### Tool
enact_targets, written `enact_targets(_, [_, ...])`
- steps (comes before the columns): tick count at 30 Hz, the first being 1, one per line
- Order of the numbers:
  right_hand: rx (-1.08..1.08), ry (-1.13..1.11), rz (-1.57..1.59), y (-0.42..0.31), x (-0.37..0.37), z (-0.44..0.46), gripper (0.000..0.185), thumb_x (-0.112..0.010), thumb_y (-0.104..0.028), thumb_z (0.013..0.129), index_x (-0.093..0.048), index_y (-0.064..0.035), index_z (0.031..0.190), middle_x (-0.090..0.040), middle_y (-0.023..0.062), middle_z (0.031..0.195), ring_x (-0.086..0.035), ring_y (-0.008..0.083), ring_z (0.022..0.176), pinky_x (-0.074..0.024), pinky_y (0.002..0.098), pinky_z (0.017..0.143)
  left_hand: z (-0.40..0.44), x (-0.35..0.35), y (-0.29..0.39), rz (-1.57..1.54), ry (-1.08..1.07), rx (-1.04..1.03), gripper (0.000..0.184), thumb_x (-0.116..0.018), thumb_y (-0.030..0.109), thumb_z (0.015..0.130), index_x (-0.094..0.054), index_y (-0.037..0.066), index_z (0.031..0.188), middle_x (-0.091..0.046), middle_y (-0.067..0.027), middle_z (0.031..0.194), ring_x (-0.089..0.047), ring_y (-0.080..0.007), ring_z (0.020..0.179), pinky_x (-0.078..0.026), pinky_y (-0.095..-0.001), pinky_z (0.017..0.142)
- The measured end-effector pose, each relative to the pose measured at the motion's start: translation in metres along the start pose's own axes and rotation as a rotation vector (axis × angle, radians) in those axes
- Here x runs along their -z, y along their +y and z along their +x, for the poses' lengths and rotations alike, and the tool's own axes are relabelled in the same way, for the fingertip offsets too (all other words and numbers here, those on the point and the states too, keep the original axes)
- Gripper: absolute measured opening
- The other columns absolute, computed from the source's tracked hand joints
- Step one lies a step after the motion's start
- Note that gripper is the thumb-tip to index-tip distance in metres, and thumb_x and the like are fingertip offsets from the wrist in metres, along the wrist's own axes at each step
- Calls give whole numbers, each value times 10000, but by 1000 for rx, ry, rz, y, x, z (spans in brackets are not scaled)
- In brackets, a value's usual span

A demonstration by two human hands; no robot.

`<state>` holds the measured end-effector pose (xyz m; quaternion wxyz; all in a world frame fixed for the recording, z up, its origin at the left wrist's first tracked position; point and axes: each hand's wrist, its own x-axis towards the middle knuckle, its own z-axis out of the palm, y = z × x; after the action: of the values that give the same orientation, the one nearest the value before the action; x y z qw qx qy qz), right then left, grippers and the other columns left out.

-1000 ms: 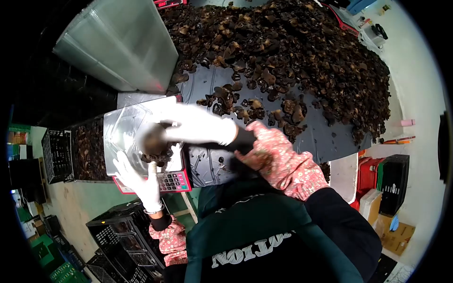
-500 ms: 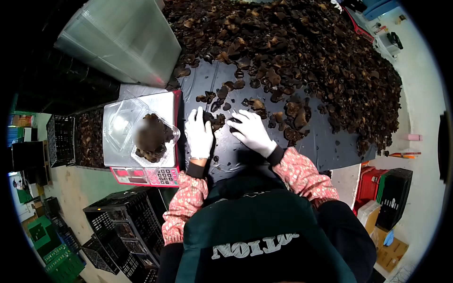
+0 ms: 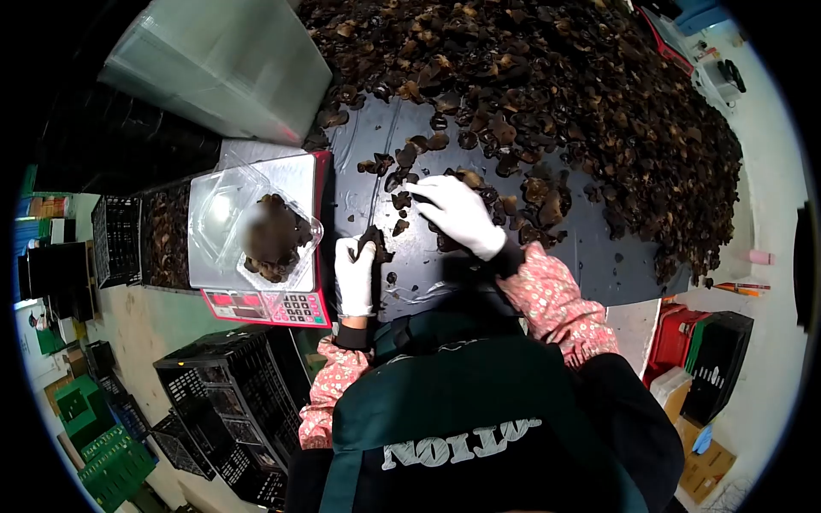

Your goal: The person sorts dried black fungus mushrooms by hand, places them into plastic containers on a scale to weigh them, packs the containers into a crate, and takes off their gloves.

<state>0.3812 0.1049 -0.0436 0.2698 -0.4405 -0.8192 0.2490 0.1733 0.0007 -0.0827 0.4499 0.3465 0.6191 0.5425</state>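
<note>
The left white-gloved hand (image 3: 354,275) pinches a dark brown fungus piece (image 3: 373,243). The right white-gloved hand (image 3: 459,214), fingers slightly spread, reaches over loose pieces (image 3: 401,200).

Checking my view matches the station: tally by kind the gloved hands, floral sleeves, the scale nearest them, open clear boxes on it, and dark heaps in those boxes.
Gloved hands, left hand and right hand: 2
Floral sleeves, left sleeve and right sleeve: 2
Nearest scale: 1
Open clear box: 1
Dark heap: 1
Total: 7
</note>
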Motion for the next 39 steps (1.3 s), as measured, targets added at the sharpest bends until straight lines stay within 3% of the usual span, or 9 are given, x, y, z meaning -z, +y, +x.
enact_targets(4, [47, -210, -277, -12, -34, 22, 300, -645, -170, 842, -666, -134, 1139, -631, 62, 1024, -603, 258, 1014, -508, 369, 828, 0, 7, 0, -237, -25, 95, 141, -575, 9, 898, -530, 39, 1028, -567, -22, 881, -529, -74, 761, -452, -222, 681])
enact_targets(7, [50, -20, -25, 1, -33, 22, 192, -633, -127, 853, -690, -104, 1035, -638, 83, 937, -634, 250, 917, -516, 342, 784, -7, 14, 7, -450, -132, 211, 549, -483, 85, 879, -442, 117, 1426, -609, -106, 1105, -641, -184, 863, -523, -294, 720])
enact_targets(12, [-498, 13, 877, 10, 51, -11, 142, -623, -139, 923, -668, -33, 1007, -681, 36, 1037, -634, 124, 847, -502, 261, 767, -13, 8, 19, -704, -54, 274, 214, -494, 222, 977, -602, 39, 999, -640, -72, 896, -639, -160, 752, -516, -272, 617])
enact_targets(18, [-564, 266, 1762, 49, 70, -85, 217, -540, -166, 966, -627, -36, 1117, -640, 92, 1195, -614, 207, 1012, -523, 352, 854, 18, -17, 8, 197, -155, 42, 233, -619, 228, 949, -604, 44, 806, -562, -4, 646, -514, -99, 554, -404, -272, 530])
enact_targets(23, [-693, 230, 1202, 15, 75, -91, 326, -549, -284, 966, -645, -44, 1164, -607, -27, 941, -478, 32, 680, -378, 213, 543, 13, -41, 0, 936, -187, -404, 199, -659, 273, 861, -595, 138, 991, -585, -110, 950, -635, -332, 760, -508, -420, 644])
enact_targets(28, [-54, 225, -94, -10, 18, -88, 422, -703, -202, 822, -637, -139, 1234, -627, 58, 1099, -631, 156, 839, -540, 288, 730, 8, -35, 4, 1101, -88, -364, 210, -675, 256, 854, -575, 130, 988, -592, -101, 967, -645, -334, 804, -513, -436, 666])
enact_targets(30, [-135, 79, -306, -19, -4, -81, 412, -626, -114, 819, -611, -152, 1229, -615, 80, 1124, -643, 228, 921, -549, 350, 753, 8, -32, 11, 1158, -36, -369, 323, -674, 235, 855, -581, 145, 1151, -595, -103, 1038, -655, -328, 853, -530, -421, 690])
enact_targets(33, [42, 249, -234, -8, -26, -80, 177, -618, -91, 801, -615, -111, 977, -559, 64, 857, -602, 244, 758, -515, 368, 614, 10, -37, 25, 1094, -75, -483, 326, -652, 207, 877, -606, 158, 1196, -611, -80, 1074, -661, -290, 868, -534, -390, 703])
enact_targets(39, [61, 343, -128, -7, -20, -112, 131, -671, -66, 814, -664, -67, 944, -644, 78, 899, -649, 264, 789, -541, 331, 676, 31, -90, 25, 825, -303, -649, 245, -605, 237, 905, -634, 163, 1137, -618, -55, 1039, -663, -280, 859, -535, -365, 711])
